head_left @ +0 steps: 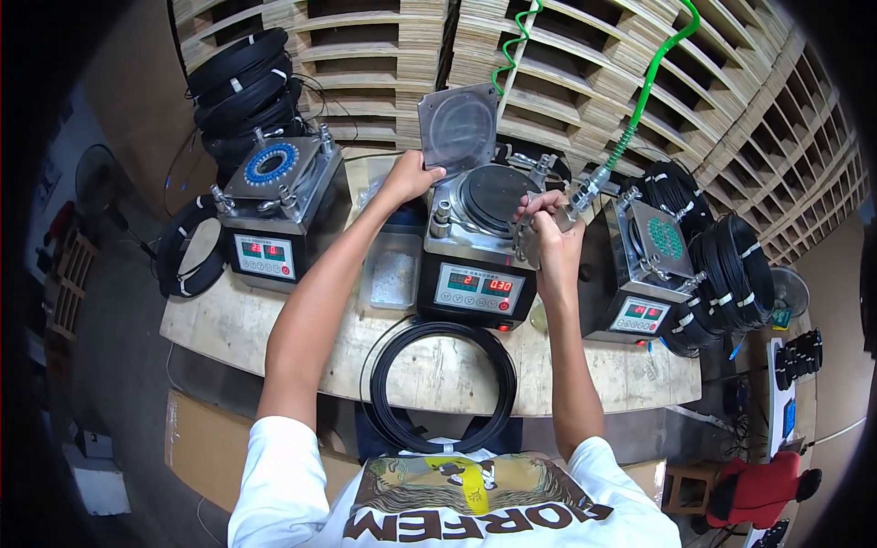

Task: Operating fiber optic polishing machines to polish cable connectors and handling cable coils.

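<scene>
My left hand grips the lower left corner of a square grey plate with a round face. The plate is tilted up on edge behind the middle polishing machine. That machine's round dark disc lies uncovered below the plate. My right hand is closed around an air gun at the right of the disc. A green coiled hose runs up from the gun. The gun's front part is partly hidden by my fingers.
Similar machines stand left and right, with round plates clamped on top. A black cable coil rests at the table's front edge. A clear tray sits beside the middle machine. More cable coils and wooden pallets stand behind.
</scene>
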`<control>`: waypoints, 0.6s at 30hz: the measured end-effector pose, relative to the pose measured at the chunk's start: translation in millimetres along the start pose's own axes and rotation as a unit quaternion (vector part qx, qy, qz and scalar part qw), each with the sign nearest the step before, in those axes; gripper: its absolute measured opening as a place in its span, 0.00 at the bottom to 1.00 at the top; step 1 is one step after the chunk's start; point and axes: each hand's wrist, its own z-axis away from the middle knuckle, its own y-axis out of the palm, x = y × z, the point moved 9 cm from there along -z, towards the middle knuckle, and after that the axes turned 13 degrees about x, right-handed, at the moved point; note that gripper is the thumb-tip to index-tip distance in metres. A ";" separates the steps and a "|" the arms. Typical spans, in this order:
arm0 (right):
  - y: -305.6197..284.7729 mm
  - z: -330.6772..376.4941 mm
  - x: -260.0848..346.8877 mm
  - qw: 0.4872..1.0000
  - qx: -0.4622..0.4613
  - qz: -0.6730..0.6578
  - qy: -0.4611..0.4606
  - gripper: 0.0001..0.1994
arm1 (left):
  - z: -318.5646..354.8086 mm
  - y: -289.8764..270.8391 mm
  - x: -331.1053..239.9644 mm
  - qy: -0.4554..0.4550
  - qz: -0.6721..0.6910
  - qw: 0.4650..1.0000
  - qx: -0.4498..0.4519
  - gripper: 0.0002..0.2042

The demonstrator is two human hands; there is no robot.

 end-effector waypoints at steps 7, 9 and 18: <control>12.7 -1.3 9.1 1.000 0.000 -0.020 0.016 0.03 | -5.5 -1.0 9.7 -0.003 -0.015 1.000 -0.014 0.20; 11.3 0.7 11.8 0.999 -0.007 -0.032 0.028 0.04 | -7.2 0.1 11.9 -0.005 -0.017 1.000 -0.013 0.20; -43.3 -9.4 19.5 0.994 -0.086 0.042 -0.047 0.04 | -2.1 -0.8 -1.0 -0.006 -0.016 1.000 -0.002 0.18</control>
